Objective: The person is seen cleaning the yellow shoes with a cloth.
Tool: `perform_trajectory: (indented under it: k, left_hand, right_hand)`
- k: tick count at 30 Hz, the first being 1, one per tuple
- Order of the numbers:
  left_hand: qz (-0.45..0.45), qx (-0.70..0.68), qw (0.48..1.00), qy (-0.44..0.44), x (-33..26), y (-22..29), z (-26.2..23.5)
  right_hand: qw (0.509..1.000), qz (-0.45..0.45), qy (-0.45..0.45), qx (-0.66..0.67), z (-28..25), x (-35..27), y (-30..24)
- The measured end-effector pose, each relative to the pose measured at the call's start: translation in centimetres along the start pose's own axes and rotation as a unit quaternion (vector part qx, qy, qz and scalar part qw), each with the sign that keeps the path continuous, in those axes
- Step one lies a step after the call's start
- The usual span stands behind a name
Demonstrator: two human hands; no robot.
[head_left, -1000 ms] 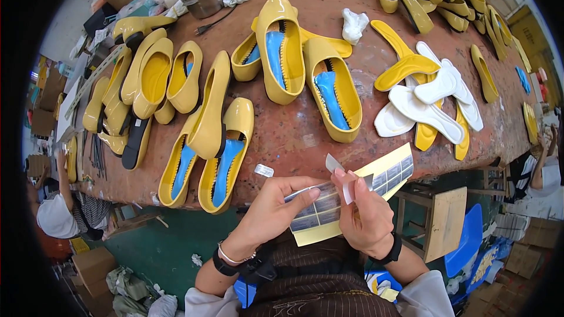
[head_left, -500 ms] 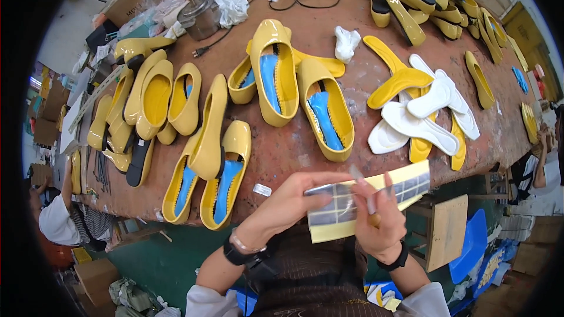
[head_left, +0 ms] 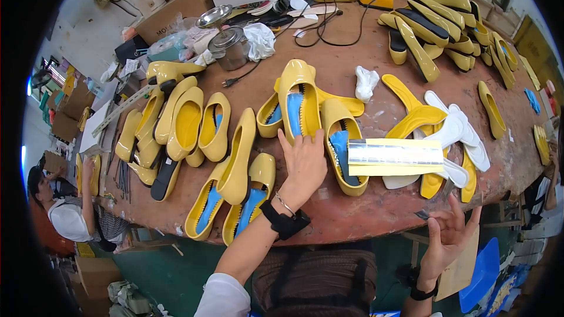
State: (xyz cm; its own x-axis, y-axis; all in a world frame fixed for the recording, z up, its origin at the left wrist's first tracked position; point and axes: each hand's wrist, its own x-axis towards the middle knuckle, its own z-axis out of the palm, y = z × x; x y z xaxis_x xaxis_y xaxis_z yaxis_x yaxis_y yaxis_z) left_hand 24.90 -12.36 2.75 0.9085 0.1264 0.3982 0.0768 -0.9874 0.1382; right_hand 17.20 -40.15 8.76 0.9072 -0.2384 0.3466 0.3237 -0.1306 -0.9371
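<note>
Left hand (head_left: 302,164): flat on the bench (head_left: 364,211), palm down, fingers (head_left: 286,140) spread and holding nothing; the fingertips touch the rear of a yellow shoe with a blue lining (head_left: 296,103).

Right hand (head_left: 449,232): raised just off the near edge of the bench, fingers loosely open and curled; a small dark sticker (head_left: 423,215) clings at the thumb tip, though whether it is pinched or merely stuck there cannot be told.

Sticker sheet (head_left: 395,157): a yellow backing sheet carrying a silvery strip, lying across the second blue-lined shoe (head_left: 343,152) and the pale insoles (head_left: 461,135); its long axis runs left to right, roughly parallel to the near edge.

Key relation: the sheet lies just to the right of the left hand and ahead and to the left of the right hand; the left hand is the nearer, and the second shoe sits between that hand and the sheet.

Shoe under the left hand: long axis pointing away from the person, toe far, opening near.

Surroundings: rows of yellow shoes (head_left: 188,126) at left, a further heap (head_left: 435,29) at the far right, a metal pot (head_left: 229,47) and cables behind; another person (head_left: 67,211) sits beyond the left end.
</note>
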Motion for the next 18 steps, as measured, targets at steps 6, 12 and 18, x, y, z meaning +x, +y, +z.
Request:
perform_trajectory:
  k: [6,12,18]
  left_hand:
    - [-0.075,-0.067,0.995,-0.006,-0.3,-3.2,-0.4]
    - [-0.297,-0.724,0.623,-0.014,-5.2,-5.0,-9.7]
    - [-0.316,-0.848,0.423,-0.040,-11.6,-4.2,-13.6]
  right_hand:
    - [0.992,0.052,-0.078,0.089,1.7,-0.1,-1.3]
    - [0.965,0.020,-0.213,0.149,5.4,1.8,-4.4]
    - [0.879,-0.234,-0.406,0.089,9.2,3.4,-7.5]
